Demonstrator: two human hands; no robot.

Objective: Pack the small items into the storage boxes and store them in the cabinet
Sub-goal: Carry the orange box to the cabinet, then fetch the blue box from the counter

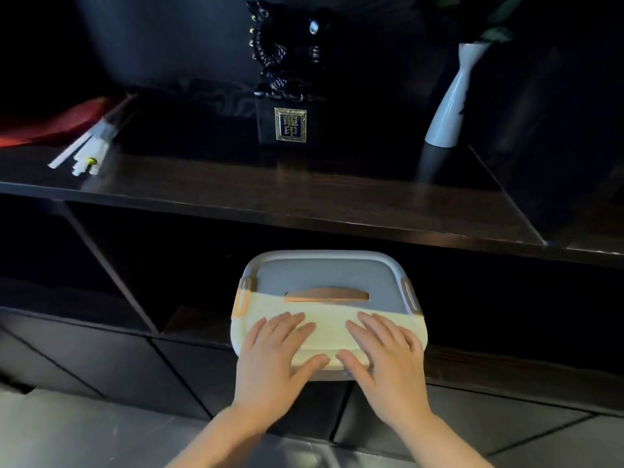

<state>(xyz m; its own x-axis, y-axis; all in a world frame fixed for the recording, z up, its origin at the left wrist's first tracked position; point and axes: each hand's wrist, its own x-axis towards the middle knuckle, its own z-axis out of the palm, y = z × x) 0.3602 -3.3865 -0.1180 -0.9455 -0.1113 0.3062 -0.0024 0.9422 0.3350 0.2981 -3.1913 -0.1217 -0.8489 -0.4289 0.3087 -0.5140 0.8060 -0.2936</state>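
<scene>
A white storage box (324,275) with a closed lid, a brown handle on top and side clasps sits halfway inside an open compartment of the dark cabinet (304,201). Its far half lies in shadow under the shelf; its near half sticks out into the light. My left hand (273,363) lies flat on the near left part of the lid with fingers spread. My right hand (385,363) lies flat on the near right part, thumb at the front edge. Neither hand grips anything. The box's contents are hidden.
On the cabinet top stand a black ornament on a block with a gold plaque (287,106), a white vase (449,106) at right, and white sticks beside red cloth (84,146) at left. A slanted divider (111,268) bounds the compartment on the left. Grey floor tiles (67,430) lie below.
</scene>
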